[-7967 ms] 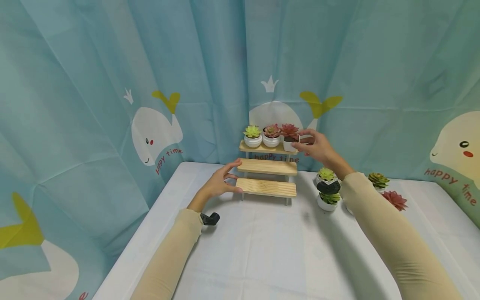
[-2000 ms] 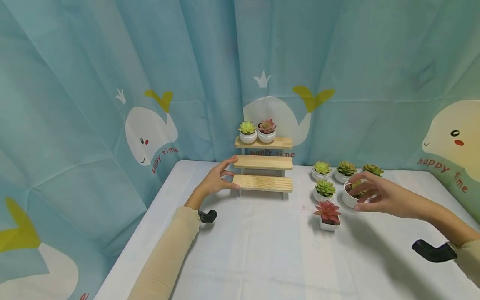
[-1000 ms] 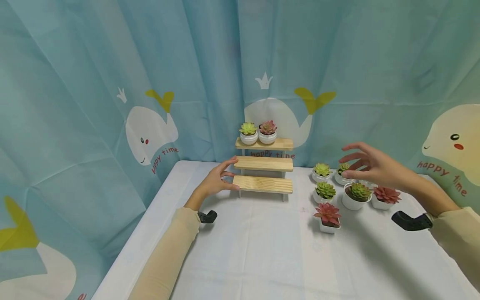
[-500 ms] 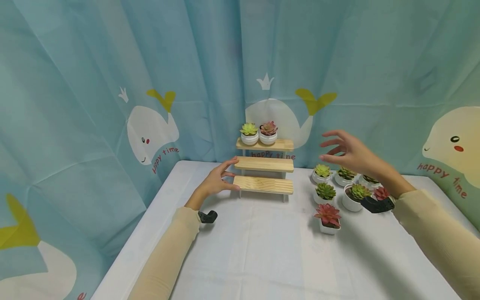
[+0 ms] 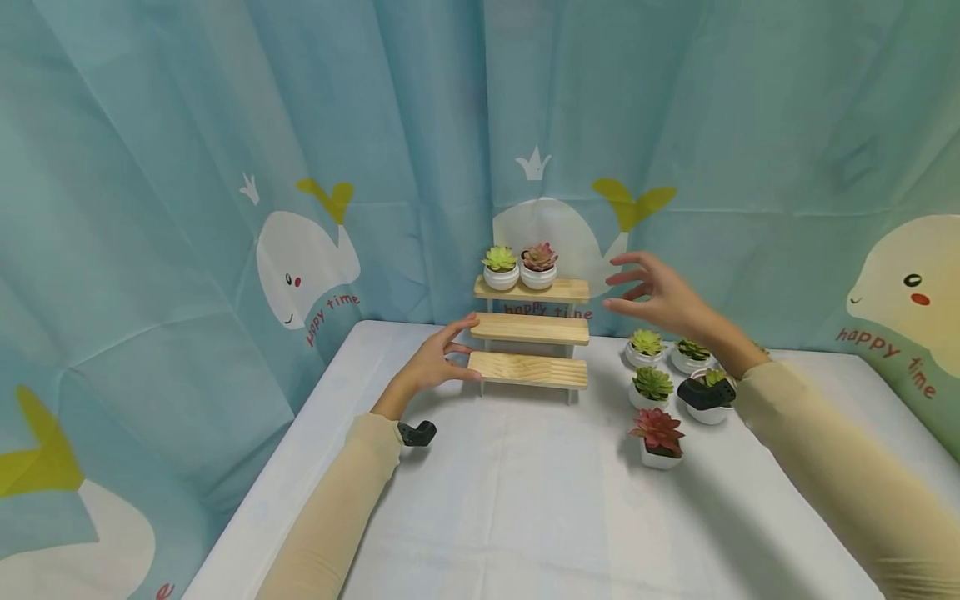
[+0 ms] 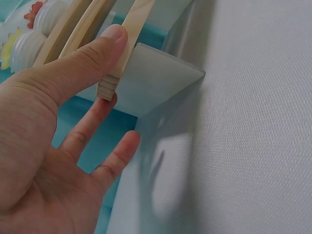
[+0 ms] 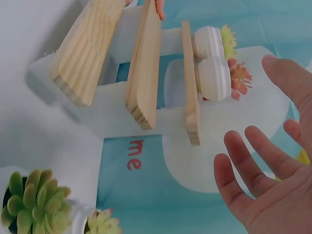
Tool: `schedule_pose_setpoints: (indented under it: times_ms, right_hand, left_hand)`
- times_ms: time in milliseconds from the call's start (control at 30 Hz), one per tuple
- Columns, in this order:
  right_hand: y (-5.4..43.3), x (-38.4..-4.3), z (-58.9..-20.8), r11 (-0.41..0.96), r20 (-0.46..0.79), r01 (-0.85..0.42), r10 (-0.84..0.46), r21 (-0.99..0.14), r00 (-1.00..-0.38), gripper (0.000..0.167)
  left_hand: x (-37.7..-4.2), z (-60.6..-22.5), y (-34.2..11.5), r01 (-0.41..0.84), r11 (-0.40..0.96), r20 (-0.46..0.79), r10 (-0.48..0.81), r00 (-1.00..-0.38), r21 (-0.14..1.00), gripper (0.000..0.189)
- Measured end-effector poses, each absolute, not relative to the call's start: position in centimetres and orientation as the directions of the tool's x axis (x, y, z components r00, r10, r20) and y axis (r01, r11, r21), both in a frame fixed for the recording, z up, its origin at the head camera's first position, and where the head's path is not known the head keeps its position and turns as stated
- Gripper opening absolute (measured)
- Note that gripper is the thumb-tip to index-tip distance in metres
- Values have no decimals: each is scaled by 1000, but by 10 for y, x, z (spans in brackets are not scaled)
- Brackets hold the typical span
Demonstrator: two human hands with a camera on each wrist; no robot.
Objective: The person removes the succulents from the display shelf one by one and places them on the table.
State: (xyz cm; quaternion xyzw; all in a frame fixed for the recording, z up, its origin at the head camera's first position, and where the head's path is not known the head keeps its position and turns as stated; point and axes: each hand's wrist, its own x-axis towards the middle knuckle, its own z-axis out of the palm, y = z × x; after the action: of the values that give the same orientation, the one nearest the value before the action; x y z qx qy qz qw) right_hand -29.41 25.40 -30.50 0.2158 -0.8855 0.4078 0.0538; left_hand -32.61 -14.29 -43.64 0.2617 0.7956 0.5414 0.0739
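Note:
A three-tier wooden display stand (image 5: 529,329) stands against the curtain. On its top tier sit a yellow-green potted succulent (image 5: 500,267) and a pinkish potted succulent (image 5: 538,266), leaving the right end bare. My left hand (image 5: 431,360) holds the stand's left side; in the left wrist view the thumb lies on the lowest board and a fingertip touches that board's end. Off the top tier's right end hovers my right hand (image 5: 660,296), fingers spread and loosely bent, with nothing in them. A red succulent (image 5: 658,437) in a square white pot stands front-most on the table.
Right of the stand, green succulents in white pots cluster, including one green succulent (image 5: 652,387) and a paler one (image 5: 645,347). My right forearm hides some of them. A blue whale-print curtain (image 5: 420,125) closes off the back of the white table (image 5: 487,500).
Eight seconds ago my right hand held a red succulent at the top tier's right end; it now stands on the table. Lately the empty right hand has moved left from the pots toward the stand.

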Motion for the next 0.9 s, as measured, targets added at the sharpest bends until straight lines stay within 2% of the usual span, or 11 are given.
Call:
schedule_pose_setpoints:
  times_ms: [433, 900]
  right_hand:
    - [242, -301, -310, 540, 287, -442, -350, -716, -892, 67]
    - [222, -321, -313, 521, 242, -361, -284, -773, -928, 77]
  left_hand:
    - [-326, -437, -143, 336, 283, 163, 495, -853, 898, 95]
    - [-326, -437, -143, 337, 285, 163, 497, -853, 897, 94]
